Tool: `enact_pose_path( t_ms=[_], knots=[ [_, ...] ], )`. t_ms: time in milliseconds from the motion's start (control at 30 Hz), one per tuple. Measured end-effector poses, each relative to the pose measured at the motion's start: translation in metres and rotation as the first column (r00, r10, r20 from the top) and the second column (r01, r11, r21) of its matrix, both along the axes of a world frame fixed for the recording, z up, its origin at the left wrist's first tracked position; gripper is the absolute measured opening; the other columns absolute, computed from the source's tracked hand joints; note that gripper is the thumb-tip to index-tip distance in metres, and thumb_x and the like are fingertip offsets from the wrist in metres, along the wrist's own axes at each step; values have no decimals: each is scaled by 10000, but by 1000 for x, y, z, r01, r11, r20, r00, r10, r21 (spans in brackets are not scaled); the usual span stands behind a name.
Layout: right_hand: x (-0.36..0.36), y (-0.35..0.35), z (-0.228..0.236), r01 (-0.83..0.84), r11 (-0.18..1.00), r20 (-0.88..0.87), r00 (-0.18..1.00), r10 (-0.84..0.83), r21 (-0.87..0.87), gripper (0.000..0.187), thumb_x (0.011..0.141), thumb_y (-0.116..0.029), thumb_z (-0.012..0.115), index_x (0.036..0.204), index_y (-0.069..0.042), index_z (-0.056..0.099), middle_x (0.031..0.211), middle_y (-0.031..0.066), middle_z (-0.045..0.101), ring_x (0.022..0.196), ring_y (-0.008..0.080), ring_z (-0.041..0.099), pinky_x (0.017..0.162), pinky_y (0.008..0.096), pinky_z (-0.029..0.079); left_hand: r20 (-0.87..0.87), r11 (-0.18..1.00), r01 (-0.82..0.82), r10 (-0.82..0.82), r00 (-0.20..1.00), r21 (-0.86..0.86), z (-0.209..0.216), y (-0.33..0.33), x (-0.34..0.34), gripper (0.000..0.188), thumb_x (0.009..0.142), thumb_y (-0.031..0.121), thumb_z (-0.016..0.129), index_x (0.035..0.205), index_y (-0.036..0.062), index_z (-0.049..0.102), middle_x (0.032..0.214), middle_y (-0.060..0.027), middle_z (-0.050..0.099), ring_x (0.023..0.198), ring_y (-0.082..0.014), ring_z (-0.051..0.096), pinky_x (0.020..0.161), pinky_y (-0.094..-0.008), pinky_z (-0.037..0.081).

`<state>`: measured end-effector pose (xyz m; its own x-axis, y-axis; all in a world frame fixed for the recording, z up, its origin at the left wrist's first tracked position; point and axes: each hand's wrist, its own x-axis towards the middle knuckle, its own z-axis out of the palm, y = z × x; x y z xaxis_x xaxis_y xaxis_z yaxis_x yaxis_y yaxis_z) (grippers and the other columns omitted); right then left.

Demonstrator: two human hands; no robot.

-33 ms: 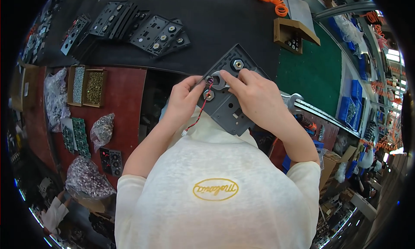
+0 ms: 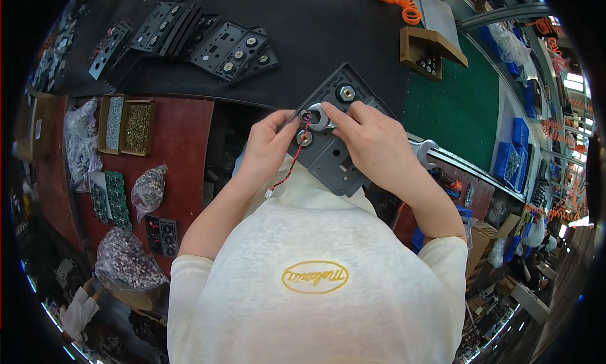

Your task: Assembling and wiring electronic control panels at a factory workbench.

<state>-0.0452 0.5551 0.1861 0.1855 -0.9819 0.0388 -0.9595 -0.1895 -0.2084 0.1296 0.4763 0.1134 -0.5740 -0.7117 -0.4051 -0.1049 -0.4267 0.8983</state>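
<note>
A dark grey metal panel (image 2: 336, 168) is tilted in front of my chest. My left hand (image 2: 266, 140) pinches its left edge beside a small round part (image 2: 306, 116) from which a twisted red and black wire (image 2: 292, 167) hangs, ending in a white plug (image 2: 269, 193). My right hand (image 2: 379, 143) grips a silver open-end wrench (image 2: 320, 119). Its jaw lies by the round part; whether it grips it I cannot tell. The wrench's other end (image 2: 424, 150) sticks out past my right wrist. Hex nuts show on the panel, one near the top (image 2: 346, 93) and one lower left (image 2: 304, 138).
Similar panels (image 2: 227, 51) stand and lie at the back left of the black bench (image 2: 315, 29). Left, a red surface holds boxes of small fasteners (image 2: 137, 129), green circuit boards (image 2: 116, 196) and plastic bags (image 2: 149, 190). Right are a cardboard box (image 2: 420, 51), green mat (image 2: 451, 105) and blue bins (image 2: 510, 164).
The wrench's far end has swung slightly toward me and to the left, with a small turn of my right hand. My left hand and the panel have hardly moved.
</note>
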Motion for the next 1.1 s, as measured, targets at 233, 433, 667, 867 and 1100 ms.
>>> enact_pose_path(
  t_ms=[233,433,667,867,1100],
  knots=[
    [-4,0,10,44,998,-7,999,-45,-49,492,673,-63,641,1161,-76,584,840,62,533,792,193,579,593,289,476,-15,1000,-1,1,1000,-15,-2,-1,5,196,921,104,540,1055,-15,619,873,-3,625,759,-27,549,674,-181,438],
    [-14,-8,16,-129,991,-134,983,123,-34,493,670,-69,641,1160,-85,589,932,83,551,856,194,567,604,289,461,47,997,65,-63,997,-35,-1,-3,5,197,928,101,526,1059,-12,619,876,0,627,765,-26,545,676,-182,438],
    [-14,-9,-4,-134,990,-64,989,131,-42,500,683,-67,642,1178,-67,575,902,87,544,821,193,570,584,281,471,36,999,37,-36,999,-6,-6,0,4,197,940,110,510,1057,-11,612,862,4,622,759,-25,543,670,-183,437],
    [-3,0,-19,-44,999,21,999,44,-18,483,729,-62,629,1207,-43,557,795,68,518,746,196,568,579,284,473,0,999,-32,32,999,-2,1,3,0,193,941,108,500,1059,-13,593,877,2,611,759,-30,546,680,-188,444],
    [9,3,-20,93,995,61,994,-94,25,384,813,-104,614,1191,-49,572,729,67,512,660,205,581,554,306,474,59,999,-31,32,998,-11,-1,2,-2,212,931,123,508,1054,-34,581,888,-34,618,789,-59,552,711,-215,444]
  ],
)
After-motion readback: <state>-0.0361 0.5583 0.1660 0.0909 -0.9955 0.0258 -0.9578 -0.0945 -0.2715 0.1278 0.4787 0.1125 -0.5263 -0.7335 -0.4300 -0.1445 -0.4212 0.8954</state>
